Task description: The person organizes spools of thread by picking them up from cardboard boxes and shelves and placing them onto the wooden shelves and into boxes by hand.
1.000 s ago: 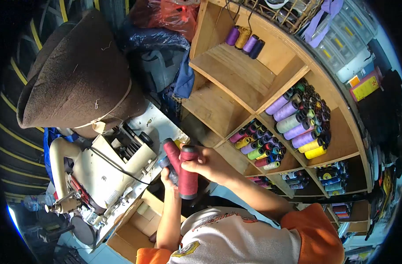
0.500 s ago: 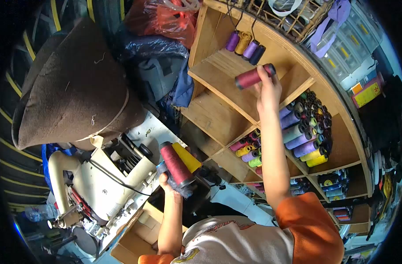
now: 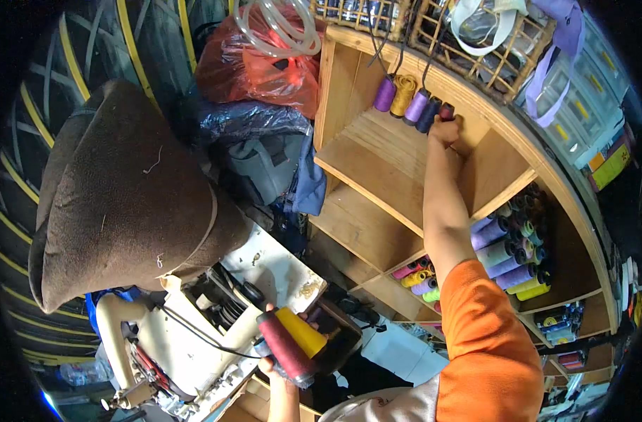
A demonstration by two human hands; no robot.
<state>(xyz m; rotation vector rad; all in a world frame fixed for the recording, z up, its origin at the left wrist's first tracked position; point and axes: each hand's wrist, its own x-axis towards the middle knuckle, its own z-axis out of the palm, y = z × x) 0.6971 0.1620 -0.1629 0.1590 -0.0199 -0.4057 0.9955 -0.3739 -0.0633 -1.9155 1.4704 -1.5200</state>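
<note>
Right hand [image 3: 445, 131]: I find its fingers closed narrowly round a small dark red thread spool [image 3: 447, 110] at the far side of an open plywood compartment [image 3: 374, 169].
Spool row: The dark red spool sits at the right end, beside a dark navy spool [image 3: 429, 114]; I cannot tell whether they touch. Leftward follow a pale lilac spool [image 3: 417, 107], a gold spool [image 3: 403, 96] and a purple spool [image 3: 385, 93].
Left hand [image 3: 267, 366]: Low and near, it grips a large, tilted dark red thread cone [image 3: 286, 344], with a yellow cone [image 3: 301, 333] beside it.
Spool handling: In my judgement, the base should sit flat before the grip loosens; fingers are best opened rightward, as a nudge left could tip the row.
Black cords [image 3: 379, 60]: They hang by the row; I advise knuckles kept off them.
Compartment edges: The forearm crosses the front edge; the plywood partition [image 3: 504, 197] limits the right, the wicker basket [image 3: 500, 91] the top.
Moving room: Widest left of the forearm.
</note>
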